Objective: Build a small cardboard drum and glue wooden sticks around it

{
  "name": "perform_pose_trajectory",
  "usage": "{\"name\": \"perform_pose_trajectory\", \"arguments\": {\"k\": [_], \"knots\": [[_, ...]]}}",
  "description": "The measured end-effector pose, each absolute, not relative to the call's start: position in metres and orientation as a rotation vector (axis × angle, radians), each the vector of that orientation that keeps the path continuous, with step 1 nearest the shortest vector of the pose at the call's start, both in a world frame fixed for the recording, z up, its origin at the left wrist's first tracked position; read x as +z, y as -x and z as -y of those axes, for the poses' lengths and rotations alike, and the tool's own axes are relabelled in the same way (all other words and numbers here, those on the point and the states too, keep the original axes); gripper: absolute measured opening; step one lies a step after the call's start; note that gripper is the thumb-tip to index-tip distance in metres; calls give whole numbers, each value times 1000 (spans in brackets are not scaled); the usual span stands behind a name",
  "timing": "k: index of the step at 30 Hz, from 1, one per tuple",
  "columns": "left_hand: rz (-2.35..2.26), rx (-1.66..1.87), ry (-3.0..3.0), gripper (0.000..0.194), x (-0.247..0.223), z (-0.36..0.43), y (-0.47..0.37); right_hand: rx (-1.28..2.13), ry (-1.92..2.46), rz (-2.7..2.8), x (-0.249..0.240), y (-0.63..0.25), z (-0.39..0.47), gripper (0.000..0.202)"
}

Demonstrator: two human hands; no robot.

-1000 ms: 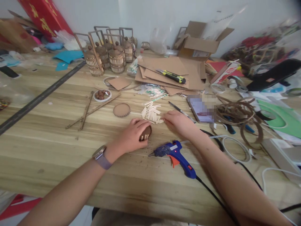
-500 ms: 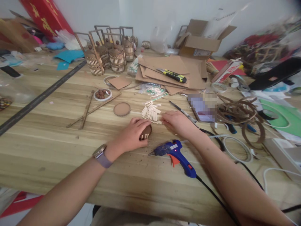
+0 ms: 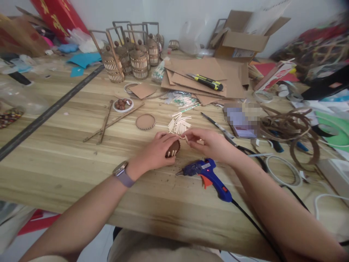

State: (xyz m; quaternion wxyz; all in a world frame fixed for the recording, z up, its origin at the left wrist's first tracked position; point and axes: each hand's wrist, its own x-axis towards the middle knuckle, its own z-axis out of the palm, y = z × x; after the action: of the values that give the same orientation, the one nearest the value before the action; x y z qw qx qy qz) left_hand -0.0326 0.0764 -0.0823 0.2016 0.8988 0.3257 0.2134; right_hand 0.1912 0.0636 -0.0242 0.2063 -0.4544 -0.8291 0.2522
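Observation:
My left hand (image 3: 159, 149) is wrapped around a small round cardboard piece (image 3: 174, 146) with a ridged rim, and a few short pale sticks stand along its near edge. Just to the right, my right hand (image 3: 205, 142) pinches one short wooden stick (image 3: 186, 138) between thumb and fingers. Behind both hands lies a loose pile of the same pale sticks (image 3: 180, 123). A blue hot glue gun (image 3: 211, 174) with an orange trigger and a lit red light rests on the table, its nozzle toward my left hand.
A second round cardboard disc (image 3: 145, 122), a bowl of brown beads (image 3: 123, 104) and crossed wooden strips (image 3: 106, 123) lie left. Lidded stick baskets (image 3: 139, 63) with tall handles stand behind. Cardboard sheets carry a utility knife (image 3: 207, 82). A phone (image 3: 241, 122) and brown strip coils (image 3: 286, 123) are right.
My right hand has lifted from beside the stick pile and turned toward the left hand, a stick now showing in its fingers. My left hand keeps its hold. The view has shifted slightly.

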Motion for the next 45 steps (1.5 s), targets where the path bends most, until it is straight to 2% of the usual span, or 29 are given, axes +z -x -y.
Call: {"name": "perform_pose_trajectory", "arguments": {"k": [4,17,27,45], "knots": [[-908,591,-2498,62,-82,-77,33,914,1376,2278,-19,-182,-56,10],[-904,609,-2489,61,-82,-78,33,972,1342,2245,-28,-168,-53,6],[-888,593,-2498,60,-80,-78,32,861,1285,2342,-36,-165,-53,6],[-876,598,-2485,64,-79,-77,33,594,907,2451,-48,-174,-59,9]]}}
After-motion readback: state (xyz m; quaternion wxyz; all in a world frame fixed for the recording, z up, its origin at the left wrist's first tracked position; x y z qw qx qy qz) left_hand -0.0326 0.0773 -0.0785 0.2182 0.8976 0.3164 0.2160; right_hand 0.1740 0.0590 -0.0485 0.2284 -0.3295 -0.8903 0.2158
